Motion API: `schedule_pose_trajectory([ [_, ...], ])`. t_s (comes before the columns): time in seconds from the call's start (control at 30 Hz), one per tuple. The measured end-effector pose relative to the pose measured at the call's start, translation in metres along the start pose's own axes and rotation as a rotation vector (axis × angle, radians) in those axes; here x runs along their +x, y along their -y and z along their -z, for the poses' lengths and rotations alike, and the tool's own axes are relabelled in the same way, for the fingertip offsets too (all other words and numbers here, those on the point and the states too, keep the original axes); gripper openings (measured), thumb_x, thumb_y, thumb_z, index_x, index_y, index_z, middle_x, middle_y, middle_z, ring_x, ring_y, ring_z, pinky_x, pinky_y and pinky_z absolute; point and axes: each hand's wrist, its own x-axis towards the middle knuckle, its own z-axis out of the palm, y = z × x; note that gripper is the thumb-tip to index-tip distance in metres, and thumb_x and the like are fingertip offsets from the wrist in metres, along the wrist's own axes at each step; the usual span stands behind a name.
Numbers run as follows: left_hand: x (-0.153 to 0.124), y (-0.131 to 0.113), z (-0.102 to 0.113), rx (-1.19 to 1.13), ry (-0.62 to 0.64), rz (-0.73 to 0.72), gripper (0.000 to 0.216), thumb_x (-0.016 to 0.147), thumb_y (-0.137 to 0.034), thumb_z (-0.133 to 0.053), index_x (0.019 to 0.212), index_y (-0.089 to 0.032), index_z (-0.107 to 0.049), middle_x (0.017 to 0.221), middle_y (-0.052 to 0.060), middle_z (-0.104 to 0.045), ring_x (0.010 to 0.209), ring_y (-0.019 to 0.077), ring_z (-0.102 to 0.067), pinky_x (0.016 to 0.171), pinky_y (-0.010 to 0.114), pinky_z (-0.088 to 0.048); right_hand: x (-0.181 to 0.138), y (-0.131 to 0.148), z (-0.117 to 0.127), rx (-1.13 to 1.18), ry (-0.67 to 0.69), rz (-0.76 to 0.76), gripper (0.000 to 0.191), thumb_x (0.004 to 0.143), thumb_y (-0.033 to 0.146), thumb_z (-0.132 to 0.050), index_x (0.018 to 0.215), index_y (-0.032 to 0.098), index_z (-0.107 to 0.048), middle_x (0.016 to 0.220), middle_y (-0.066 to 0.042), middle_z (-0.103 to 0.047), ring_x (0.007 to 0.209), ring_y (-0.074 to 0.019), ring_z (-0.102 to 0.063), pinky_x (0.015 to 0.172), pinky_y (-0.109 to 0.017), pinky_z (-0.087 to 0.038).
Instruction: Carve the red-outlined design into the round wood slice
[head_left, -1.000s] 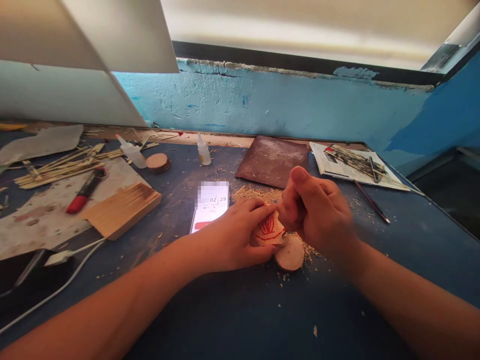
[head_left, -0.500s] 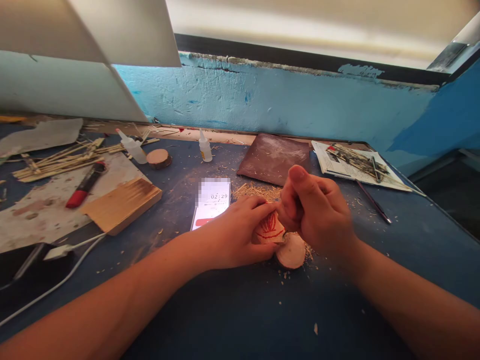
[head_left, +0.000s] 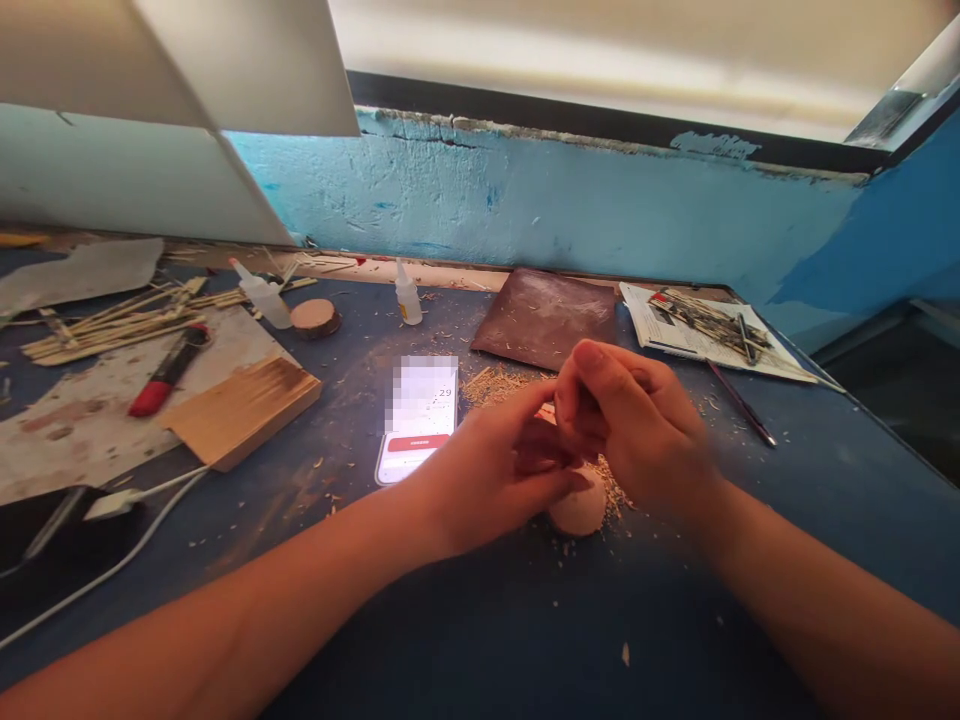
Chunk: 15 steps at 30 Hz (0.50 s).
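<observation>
My left hand (head_left: pixel 487 470) is curled over a small wooden piece at the middle of the blue table (head_left: pixel 480 620), and its fingers now hide nearly all of that piece. My right hand (head_left: pixel 630 420) is a closed fist pressed against the left fingers; whatever it holds is hidden. A round pale wooden disc (head_left: pixel 579 512) lies flat under both hands, ringed by wood shavings (head_left: pixel 502 383). A phone (head_left: pixel 418 420) with a lit screen lies just left of my left hand.
A brown sheet (head_left: pixel 547 315) and a newspaper with thin tools (head_left: pixel 705 325) lie at the back right, near a thin rod (head_left: pixel 739 402). To the left are two glue bottles (head_left: pixel 408 297), a wood slice (head_left: pixel 315 317), a wooden block (head_left: pixel 240 408), a red marker (head_left: pixel 161 375), sticks (head_left: pixel 112 325) and a cable (head_left: pixel 127 540).
My left fingers have closed up and over the red-marked wooden piece, hiding it. My right fist has lowered a little and sits closer against them.
</observation>
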Motion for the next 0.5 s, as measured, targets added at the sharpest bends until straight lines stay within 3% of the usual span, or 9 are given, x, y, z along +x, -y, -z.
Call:
schedule_pose_trajectory([
  [0.13,0.002,0.008,0.001,0.020,0.004,-0.022,0.010,0.099,-0.021,-0.075,0.099,-0.021,-0.065,0.095,0.001,-0.076,0.091,0.0205,-0.078,0.084,0.033,-0.064,-0.003,0.013,0.012,-0.338,0.038,0.052,0.039,0.116,0.054,-0.064,0.095,0.022,-0.069,0.077,0.000,-0.065,0.067,-0.0140,-0.061,0.060,-0.027,-0.048],
  [0.2,0.001,0.007,0.004,0.159,0.021,-0.035,0.008,0.102,-0.026,-0.073,0.098,-0.019,-0.072,0.093,0.002,-0.077,0.088,0.0204,-0.075,0.081,0.033,-0.062,-0.005,0.024,0.024,-0.548,0.062,0.092,0.032,0.107,0.053,-0.079,0.113,0.023,-0.071,0.092,-0.002,-0.071,0.077,-0.0172,-0.065,0.070,-0.031,-0.053],
  [0.27,0.000,0.004,0.007,0.271,0.035,-0.048,0.013,0.105,-0.029,-0.070,0.102,-0.019,-0.079,0.093,0.003,-0.079,0.087,0.0206,-0.073,0.078,0.033,-0.059,-0.008,0.035,0.037,-0.762,0.116,0.110,0.057,0.088,0.052,-0.098,0.128,0.022,-0.070,0.109,-0.006,-0.074,0.086,-0.0212,-0.068,0.079,-0.035,-0.056],
  [0.3,0.000,0.003,0.007,0.295,0.040,-0.050,0.015,0.106,-0.029,-0.070,0.103,-0.020,-0.081,0.094,0.003,-0.080,0.087,0.0206,-0.073,0.078,0.032,-0.058,-0.009,0.040,0.043,-0.865,0.175,0.072,0.061,0.083,0.052,-0.101,0.127,0.023,-0.071,0.117,-0.008,-0.075,0.094,-0.0245,-0.071,0.085,-0.037,-0.056],
  [0.37,-0.001,0.002,0.007,0.285,0.041,-0.049,0.014,0.104,-0.027,-0.071,0.104,-0.020,-0.083,0.099,0.004,-0.082,0.090,0.0211,-0.075,0.079,0.032,-0.058,-0.009,0.044,0.048,-0.984,0.362,-0.131,0.053,0.082,0.050,-0.101,0.121,0.025,-0.074,0.124,-0.008,-0.078,0.103,-0.0275,-0.073,0.085,-0.036,-0.055],
  [0.43,-0.002,0.004,0.007,0.272,0.036,-0.043,0.013,0.103,-0.023,-0.072,0.105,-0.021,-0.084,0.103,0.004,-0.084,0.092,0.0214,-0.077,0.081,0.033,-0.059,-0.008,0.043,0.045,-0.998,0.525,-0.320,0.038,0.082,0.037,-0.098,0.112,0.026,-0.076,0.116,-0.004,-0.080,0.098,-0.0259,-0.073,0.076,-0.032,-0.051],
  [0.5,-0.002,0.006,0.007,0.273,0.021,-0.028,0.014,0.102,-0.023,-0.073,0.108,-0.021,-0.085,0.104,0.004,-0.086,0.094,0.0222,-0.078,0.083,0.034,-0.060,-0.007,0.040,0.035,-0.994,0.606,-0.407,0.023,0.081,0.023,-0.089,0.098,0.024,-0.074,0.101,-0.002,-0.079,0.088,-0.0231,-0.070,0.066,-0.031,-0.044],
])
